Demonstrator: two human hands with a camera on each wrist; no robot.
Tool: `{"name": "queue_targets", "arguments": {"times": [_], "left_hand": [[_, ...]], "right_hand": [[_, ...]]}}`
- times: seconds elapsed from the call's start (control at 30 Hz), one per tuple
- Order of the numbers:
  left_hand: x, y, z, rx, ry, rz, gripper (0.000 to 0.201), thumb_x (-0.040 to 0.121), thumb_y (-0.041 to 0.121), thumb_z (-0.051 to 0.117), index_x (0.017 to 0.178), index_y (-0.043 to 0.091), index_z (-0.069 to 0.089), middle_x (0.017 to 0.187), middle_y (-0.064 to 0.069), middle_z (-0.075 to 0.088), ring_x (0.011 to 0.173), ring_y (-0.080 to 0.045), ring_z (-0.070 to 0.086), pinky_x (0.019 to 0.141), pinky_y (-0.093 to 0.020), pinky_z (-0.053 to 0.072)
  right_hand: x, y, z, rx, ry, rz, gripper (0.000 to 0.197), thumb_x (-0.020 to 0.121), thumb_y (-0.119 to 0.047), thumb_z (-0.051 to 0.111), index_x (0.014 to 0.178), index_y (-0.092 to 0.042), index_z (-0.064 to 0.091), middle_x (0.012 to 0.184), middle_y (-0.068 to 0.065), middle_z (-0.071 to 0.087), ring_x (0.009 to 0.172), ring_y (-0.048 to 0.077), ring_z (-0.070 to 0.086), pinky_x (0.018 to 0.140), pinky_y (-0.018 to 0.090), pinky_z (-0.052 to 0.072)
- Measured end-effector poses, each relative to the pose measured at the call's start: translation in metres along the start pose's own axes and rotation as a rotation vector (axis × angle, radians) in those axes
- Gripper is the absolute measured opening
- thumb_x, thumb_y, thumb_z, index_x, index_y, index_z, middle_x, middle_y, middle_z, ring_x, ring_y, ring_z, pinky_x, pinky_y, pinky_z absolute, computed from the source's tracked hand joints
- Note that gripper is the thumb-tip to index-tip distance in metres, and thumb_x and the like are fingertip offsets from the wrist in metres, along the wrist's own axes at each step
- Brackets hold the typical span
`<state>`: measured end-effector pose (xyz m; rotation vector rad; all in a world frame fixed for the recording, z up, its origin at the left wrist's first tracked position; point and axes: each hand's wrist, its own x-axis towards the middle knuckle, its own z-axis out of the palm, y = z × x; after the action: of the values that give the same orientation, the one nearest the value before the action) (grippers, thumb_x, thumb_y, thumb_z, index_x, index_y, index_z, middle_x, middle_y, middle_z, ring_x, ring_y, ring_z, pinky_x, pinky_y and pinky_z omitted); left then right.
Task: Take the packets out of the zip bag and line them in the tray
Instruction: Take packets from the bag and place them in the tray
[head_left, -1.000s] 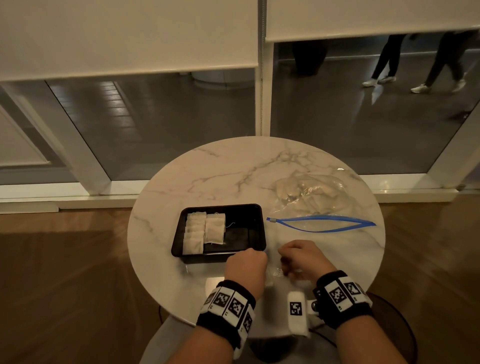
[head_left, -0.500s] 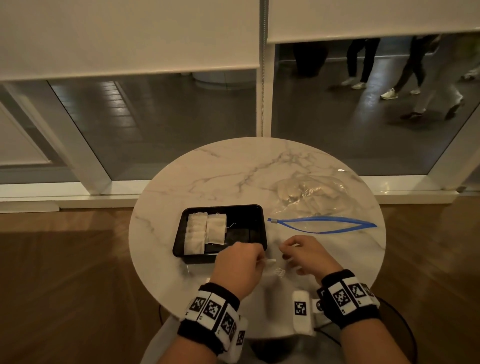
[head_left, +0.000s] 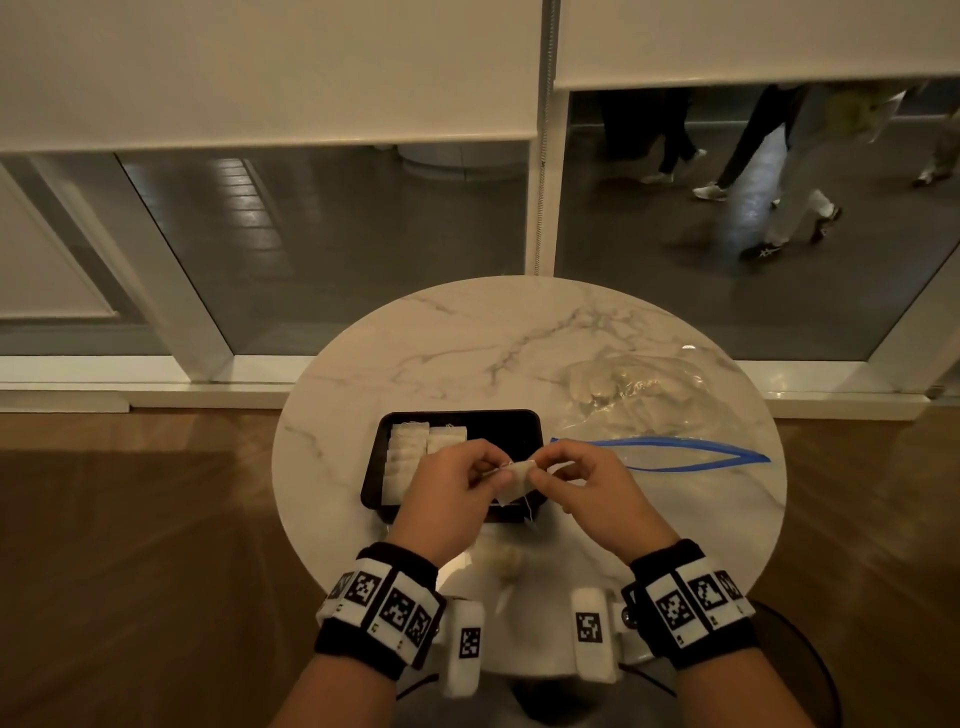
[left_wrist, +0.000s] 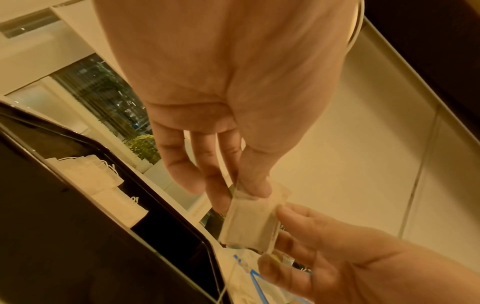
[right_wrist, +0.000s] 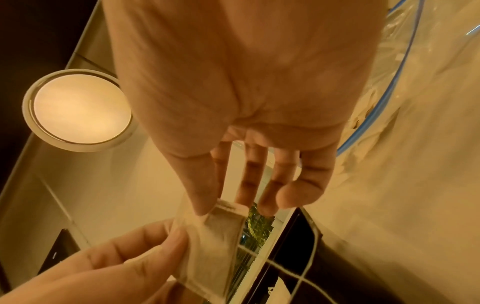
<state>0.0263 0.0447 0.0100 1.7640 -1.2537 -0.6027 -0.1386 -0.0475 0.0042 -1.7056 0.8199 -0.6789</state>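
I have one small white packet (head_left: 514, 480) pinched between both hands, held in the air above the tray's near right corner; my left hand (head_left: 451, 491) grips its left edge between thumb and forefinger, the other fingers hanging loosely below, and my right hand (head_left: 589, 491) grips the opposite edge the same way, with the remaining fingers curled and spread a little; in the left wrist view the packet (left_wrist: 250, 223) shows as a flat translucent pouch stretched between the two pinches; in the right wrist view the packet (right_wrist: 211, 244) is slightly creased near my right thumb; a thin white string (head_left: 529, 506) dangles from it toward the tray's near rim. The black tray (head_left: 511, 423) lies on the round marble table (head_left: 467, 338), and inside it, against its left side, more packets (head_left: 415, 452) lie in two rows touching each other; the right part of the tray shows bare black floor. Right of the tray, just beside it, the clear zip bag (head_left: 644, 395) lies crumpled with its blue zip strip (head_left: 665, 452) gaping open toward me; pale shapes show through the plastic, though I cannot tell how many. Beyond the tray, past the table's far edge, a window with half-lowered blinds shows the legs of passers-by (head_left: 779, 171).
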Motion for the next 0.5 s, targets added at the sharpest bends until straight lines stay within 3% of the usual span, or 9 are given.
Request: {"name": "queue_targets", "arguments": {"times": [0.13, 0.2, 0.3, 0.4, 0.5], "left_hand": [[0.000, -0.001, -0.007, -0.072, 0.030, 0.010, 0.012, 0.092, 0.016, 0.072, 0.091, 0.028, 0.072, 0.084, 0.007, 0.072, 0.077, -0.002, 0.067, 0.069, -0.015, 0.054], [0.001, -0.003, -0.011, -0.094, 0.046, 0.012, 0.015, 0.092, 0.017, 0.072, 0.088, 0.031, 0.071, 0.084, 0.007, 0.072, 0.076, -0.004, 0.067, 0.067, -0.015, 0.053], [0.002, -0.004, -0.014, -0.119, 0.074, 0.015, 0.012, 0.093, 0.018, 0.071, 0.091, 0.031, 0.071, 0.087, 0.008, 0.073, 0.079, -0.006, 0.069, 0.069, -0.020, 0.056], [0.005, -0.008, -0.022, -0.127, 0.155, -0.015, 0.009, 0.095, 0.024, 0.068, 0.100, 0.032, 0.071, 0.092, 0.013, 0.073, 0.084, -0.004, 0.069, 0.074, -0.022, 0.057], [0.007, -0.023, -0.036, -0.014, 0.231, -0.076, 0.015, 0.098, 0.020, 0.063, 0.104, 0.031, 0.070, 0.099, 0.016, 0.070, 0.089, -0.001, 0.066, 0.080, -0.022, 0.055]], "right_hand": [[0.001, -0.005, 0.010, 0.043, -0.029, -0.026, 0.012, 0.090, -0.011, 0.071, 0.088, -0.023, 0.071, 0.081, -0.011, 0.072, 0.077, -0.001, 0.066, 0.061, 0.011, 0.048], [0.001, -0.009, 0.015, 0.097, -0.066, -0.031, 0.013, 0.090, -0.006, 0.069, 0.092, -0.018, 0.071, 0.081, -0.008, 0.074, 0.075, -0.002, 0.068, 0.060, 0.010, 0.048], [0.002, -0.011, 0.022, 0.120, -0.061, -0.027, 0.009, 0.091, -0.008, 0.069, 0.097, -0.013, 0.072, 0.084, -0.002, 0.075, 0.075, 0.003, 0.069, 0.060, 0.013, 0.050], [0.009, -0.011, 0.027, 0.129, 0.011, 0.008, 0.008, 0.092, -0.014, 0.069, 0.097, -0.018, 0.072, 0.085, 0.002, 0.075, 0.075, 0.012, 0.071, 0.060, 0.024, 0.055], [0.017, -0.014, 0.030, 0.169, 0.065, 0.047, 0.006, 0.092, -0.015, 0.069, 0.095, -0.018, 0.072, 0.084, 0.005, 0.075, 0.073, 0.012, 0.069, 0.058, 0.024, 0.053]]}}
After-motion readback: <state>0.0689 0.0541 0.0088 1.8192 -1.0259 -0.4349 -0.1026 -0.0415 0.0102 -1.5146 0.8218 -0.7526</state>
